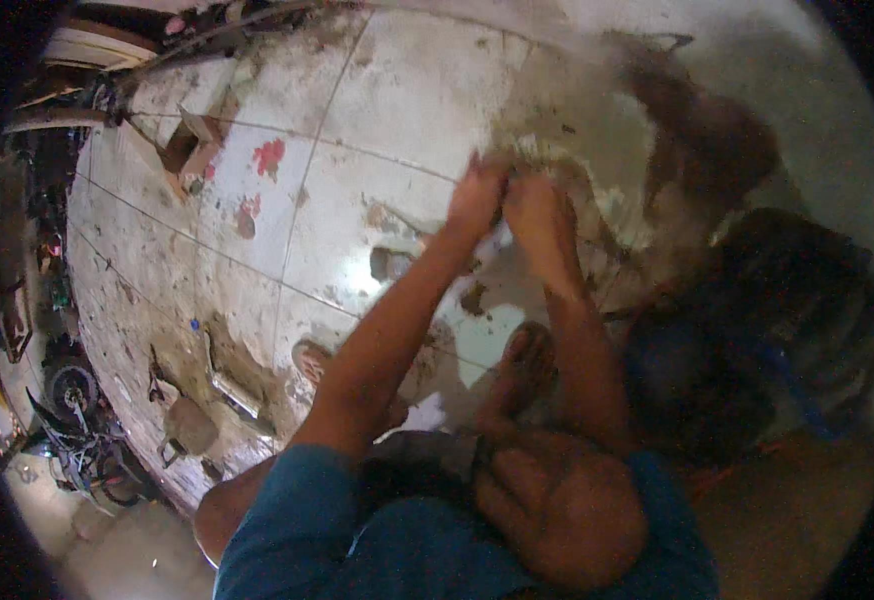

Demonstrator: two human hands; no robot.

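Observation:
Both forearms reach forward over the stained tiled floor [347, 85]. My left hand [479, 195] and my right hand [529, 210] meet, blurred, with fingers closed; what they hold, if anything, is too small and dark to make out. Below them a flat tool [392, 263], possibly a scraper, lies on the tiles, partly behind my left forearm. Dark clumps of debris [474, 297] lie between my arms. My bare feet [522, 350] are on the floor beneath.
A wooden piece [197, 150] lies upper left. A metal tool [232, 390] and a worn container [192, 425] lie lower left. A motorcycle [92, 450] and clutter stand along the left. A large dark heap [747, 330] fills the right side, beside me.

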